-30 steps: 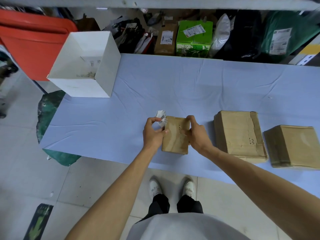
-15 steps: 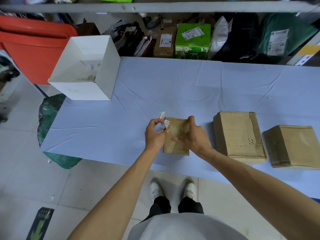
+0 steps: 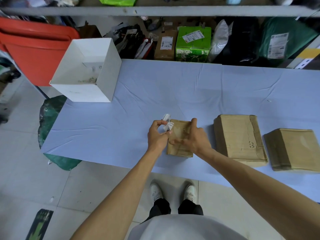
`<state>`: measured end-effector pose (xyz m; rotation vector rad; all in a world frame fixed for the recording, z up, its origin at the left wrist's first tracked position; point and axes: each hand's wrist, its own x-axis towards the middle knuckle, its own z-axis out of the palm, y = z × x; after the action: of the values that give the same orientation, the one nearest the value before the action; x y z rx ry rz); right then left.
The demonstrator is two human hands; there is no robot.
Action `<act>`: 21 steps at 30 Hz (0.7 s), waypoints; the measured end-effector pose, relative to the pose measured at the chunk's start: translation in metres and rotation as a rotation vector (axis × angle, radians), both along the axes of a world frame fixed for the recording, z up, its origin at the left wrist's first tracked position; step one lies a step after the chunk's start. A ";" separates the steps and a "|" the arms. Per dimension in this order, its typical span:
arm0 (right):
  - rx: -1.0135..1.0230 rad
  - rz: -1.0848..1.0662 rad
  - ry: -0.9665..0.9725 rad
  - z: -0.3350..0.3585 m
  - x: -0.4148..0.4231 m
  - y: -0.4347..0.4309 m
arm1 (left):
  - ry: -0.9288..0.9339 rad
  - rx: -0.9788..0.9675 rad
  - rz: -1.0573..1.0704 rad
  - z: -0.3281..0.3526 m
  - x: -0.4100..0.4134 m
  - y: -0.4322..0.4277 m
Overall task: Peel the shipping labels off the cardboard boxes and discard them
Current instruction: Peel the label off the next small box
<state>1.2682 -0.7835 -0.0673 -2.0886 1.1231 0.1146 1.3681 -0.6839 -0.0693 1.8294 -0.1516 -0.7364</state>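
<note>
Shipping label pinched in left hand, right hand pressing flat on small box; white bin holds scraps.

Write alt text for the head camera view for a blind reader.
A left hand pinches a curled white label at a small cardboard box that the right hand presses onto a blue table. A white open box stands far left.

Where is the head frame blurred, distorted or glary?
Head view: right hand fingers smear with motion blur over the small brown cardboard box; the left hand and its white peeled label are sharp; grey metal shelf rail bows slightly from wide-angle distortion; light even, no glare.
</note>
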 end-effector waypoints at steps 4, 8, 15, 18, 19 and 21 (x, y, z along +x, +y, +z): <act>-0.022 -0.018 -0.045 -0.001 0.003 0.000 | -0.031 0.008 -0.045 0.000 0.002 0.001; -0.019 -0.009 -0.070 -0.002 0.002 -0.003 | -0.027 0.011 -0.074 0.000 0.004 0.003; 0.003 -0.027 -0.081 -0.004 0.003 -0.009 | -0.053 0.016 -0.031 -0.002 0.013 0.005; -0.023 -0.019 -0.057 0.001 0.001 -0.012 | -0.024 -0.005 0.024 0.003 0.021 0.007; -0.018 -0.027 -0.059 0.001 0.001 -0.014 | -0.013 -0.025 0.044 0.005 0.024 0.008; -0.009 -0.034 -0.054 0.002 0.001 -0.015 | -0.033 -0.038 0.082 0.008 0.028 0.008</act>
<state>1.2693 -0.7983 -0.0657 -2.0674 1.1278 0.0363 1.3958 -0.6754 -0.0617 1.8015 -0.1106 -0.6426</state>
